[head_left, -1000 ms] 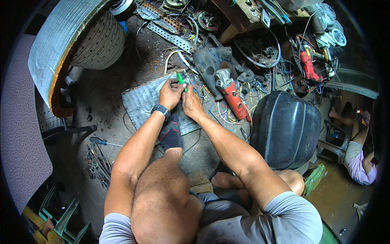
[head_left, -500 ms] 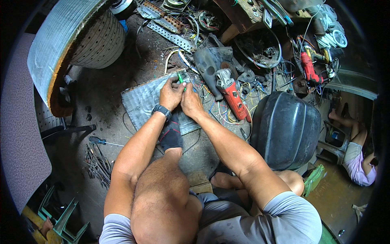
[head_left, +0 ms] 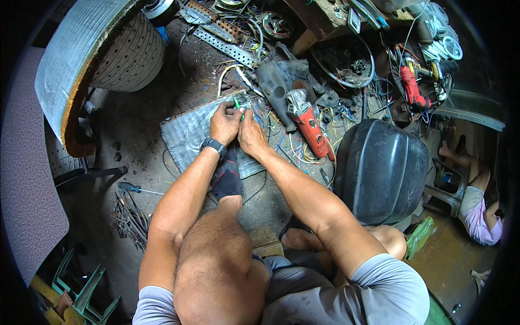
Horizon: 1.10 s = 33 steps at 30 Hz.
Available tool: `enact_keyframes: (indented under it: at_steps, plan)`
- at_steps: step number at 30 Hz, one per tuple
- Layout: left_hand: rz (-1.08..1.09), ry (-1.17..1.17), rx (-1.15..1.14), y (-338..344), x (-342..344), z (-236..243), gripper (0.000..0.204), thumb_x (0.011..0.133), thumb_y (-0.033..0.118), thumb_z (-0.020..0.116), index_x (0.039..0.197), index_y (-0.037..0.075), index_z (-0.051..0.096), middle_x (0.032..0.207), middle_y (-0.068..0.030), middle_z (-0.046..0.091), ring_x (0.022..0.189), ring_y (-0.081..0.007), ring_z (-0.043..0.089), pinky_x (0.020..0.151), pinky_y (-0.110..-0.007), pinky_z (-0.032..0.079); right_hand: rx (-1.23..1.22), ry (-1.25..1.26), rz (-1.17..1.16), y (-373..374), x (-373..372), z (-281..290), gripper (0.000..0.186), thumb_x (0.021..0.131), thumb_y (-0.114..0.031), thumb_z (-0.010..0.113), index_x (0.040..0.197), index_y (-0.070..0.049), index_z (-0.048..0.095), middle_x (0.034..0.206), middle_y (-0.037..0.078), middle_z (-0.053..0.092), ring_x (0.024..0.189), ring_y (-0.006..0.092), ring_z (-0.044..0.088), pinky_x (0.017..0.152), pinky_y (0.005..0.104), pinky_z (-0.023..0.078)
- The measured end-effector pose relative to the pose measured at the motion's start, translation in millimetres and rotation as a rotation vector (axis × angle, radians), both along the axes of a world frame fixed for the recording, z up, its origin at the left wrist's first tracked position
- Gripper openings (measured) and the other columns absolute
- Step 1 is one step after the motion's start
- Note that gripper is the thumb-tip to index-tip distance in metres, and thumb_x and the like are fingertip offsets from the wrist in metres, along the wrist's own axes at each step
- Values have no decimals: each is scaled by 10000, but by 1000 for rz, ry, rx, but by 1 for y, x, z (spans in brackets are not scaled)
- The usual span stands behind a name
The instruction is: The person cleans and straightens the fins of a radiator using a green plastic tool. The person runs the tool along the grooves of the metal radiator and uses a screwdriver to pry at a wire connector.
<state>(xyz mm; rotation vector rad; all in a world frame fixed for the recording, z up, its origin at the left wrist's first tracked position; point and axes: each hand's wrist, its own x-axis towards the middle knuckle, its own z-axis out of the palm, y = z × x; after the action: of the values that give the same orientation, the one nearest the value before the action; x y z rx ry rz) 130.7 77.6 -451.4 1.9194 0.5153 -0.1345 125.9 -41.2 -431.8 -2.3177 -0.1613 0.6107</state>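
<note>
Pale grey short-sleeved shirt (head_left: 325, 303), loosely creased; dark wristwatch (head_left: 214, 145) with a broad strap on the left wrist; bluish shorts (head_left: 276, 264); black footwear (head_left: 226, 179) with thin red lines, farther out.

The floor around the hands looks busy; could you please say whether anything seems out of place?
Yes: loose coloured wires lie strewn beside the red angle grinder, right of the right hand, and a screwdriver lies on the floor; both look untidy.

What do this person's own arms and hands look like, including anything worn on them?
The left hand and right hand are gloveless. A dark watch circles the left wrist. Both forearms are bare below short, light grey sleeves.
</note>
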Motion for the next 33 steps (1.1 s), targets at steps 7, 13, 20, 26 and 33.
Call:
enact_keyframes:
  at_steps: [7, 13, 20, 26, 33]
  plan:
    - [-10, 15, 36, 0, 2, 4, 377, 898, 232, 748, 1152, -29, 652, 913, -127, 749, 806, -171, 702, 750, -317, 555, 3, -15, 31, 3, 2, 1, 337, 920, -97, 490, 1147, 75, 311, 912, 398, 641, 886, 552, 646, 772, 595, 512]
    - [47, 204, 36, 1, 12, -3, 374, 879, 278, 769, 1052, -43, 688, 922, -133, 750, 801, -183, 697, 757, -322, 554, -15, 80, 21, 3, 12, -13, 374, 907, -97, 516, 1172, 94, 334, 922, 420, 630, 888, 558, 646, 773, 595, 508]
    - [-179, 271, 158, 18, 28, -6, 376, 879, 306, 760, 1019, -40, 714, 909, -161, 745, 817, -218, 691, 758, -366, 537, 12, 149, 13, 0, 18, -15, 387, 943, -152, 506, 1182, 119, 365, 999, 423, 622, 984, 560, 624, 848, 588, 496]
    - [-675, 369, 373, 49, 54, 53, 387, 920, 307, 695, 1114, -29, 710, 936, -205, 737, 801, -252, 714, 784, -393, 552, -2, 206, -18, -2, 18, -17, 448, 944, -192, 569, 1233, 92, 378, 1084, 409, 623, 1068, 537, 617, 943, 570, 486]
    - [-419, 483, 683, 21, 58, 19, 429, 881, 413, 688, 1035, 18, 755, 1115, -239, 707, 1057, -404, 680, 923, -415, 527, 55, 224, -134, -5, 15, -24, 405, 922, -135, 577, 1220, 91, 422, 1091, 382, 635, 1074, 523, 623, 934, 564, 490]
